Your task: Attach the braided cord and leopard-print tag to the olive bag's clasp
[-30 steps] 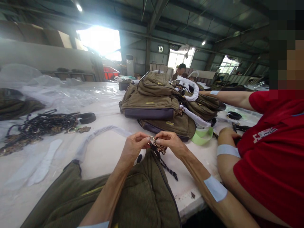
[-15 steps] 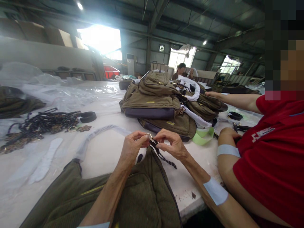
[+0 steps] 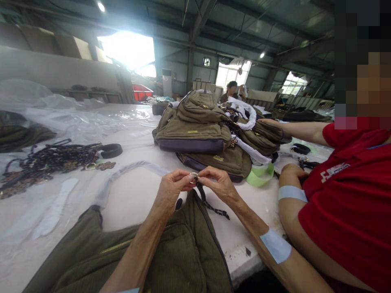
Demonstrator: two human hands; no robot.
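My left hand (image 3: 177, 188) and my right hand (image 3: 217, 185) meet in front of me, and their fingertips pinch a small gold metal ring (image 3: 193, 178) between them. A dark braided strap (image 3: 210, 206) hangs down from the ring and my right hand, with its end lying over the table. Directly below my hands, an olive corduroy bag (image 3: 172, 248) with a brass zip lies across my lap and the table edge. Where the strap joins the ring is hidden by my fingers.
A pile of olive canvas bags (image 3: 194, 132) stands ahead. Tangled dark straps (image 3: 51, 165) lie at left, near a black tape roll (image 3: 111, 151). A co-worker in a red shirt (image 3: 345, 211) sits close on the right. A green tape roll (image 3: 261, 176) lies by the pile.
The ring now stands more upright between my fingertips. The leopard-print piece seen below it earlier no longer shows, and the strap hangs more to the right of the bag's top.
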